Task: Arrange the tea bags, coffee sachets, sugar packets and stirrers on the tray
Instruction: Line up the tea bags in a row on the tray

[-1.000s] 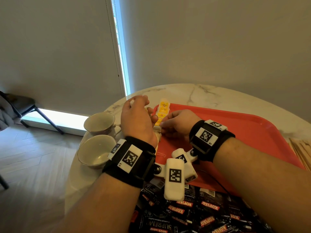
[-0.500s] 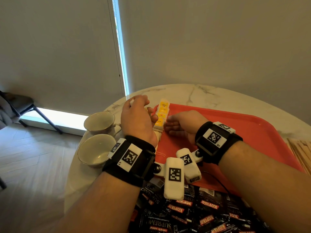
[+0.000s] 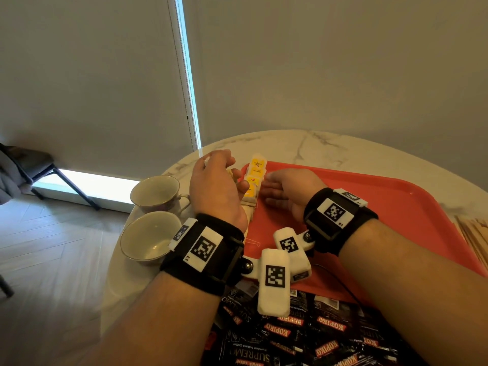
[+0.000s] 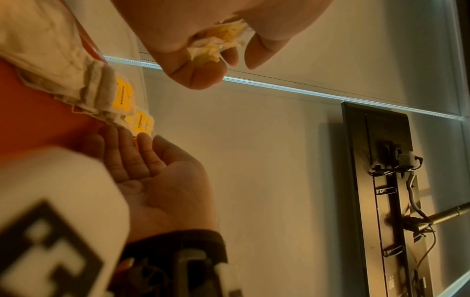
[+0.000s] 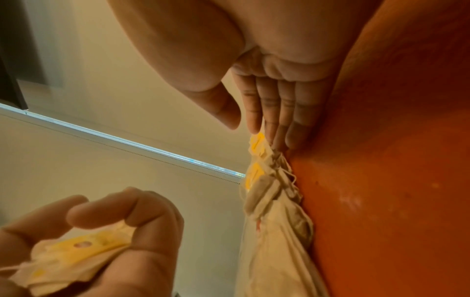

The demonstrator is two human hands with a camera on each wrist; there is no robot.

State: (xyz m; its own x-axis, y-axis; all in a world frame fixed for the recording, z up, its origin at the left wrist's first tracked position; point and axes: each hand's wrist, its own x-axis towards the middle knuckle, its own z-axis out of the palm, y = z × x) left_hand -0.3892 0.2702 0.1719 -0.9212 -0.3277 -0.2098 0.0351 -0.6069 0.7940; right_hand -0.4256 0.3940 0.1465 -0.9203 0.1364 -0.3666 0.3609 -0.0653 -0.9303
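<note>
A row of tea bags (image 3: pixel 255 175) with yellow tags lies along the left edge of the red tray (image 3: pixel 383 207). My left hand (image 3: pixel 215 178) hovers just left of the row and grips a bunch of tea bags (image 4: pixel 218 42), seen crumpled between thumb and fingers (image 5: pixel 76 249). My right hand (image 3: pixel 280 184) lies flat on the tray, its straight fingers (image 5: pixel 274 120) touching the row's right side (image 5: pixel 269 191). Black coffee sachets (image 3: pixel 303 336) are heaped at the near edge. Wooden stirrers (image 3: pixel 475 236) lie at the right.
Two empty cups (image 3: pixel 155 191) (image 3: pixel 148 236) stand on the round marble table (image 3: pixel 330 146) left of the tray. Most of the tray's surface is bare red. A chair stands on the floor at the far left.
My right hand has straightened from a curled pose and now lies flat against the tea bag row, its wrist drawn a little to the right. The left hand has barely moved.
</note>
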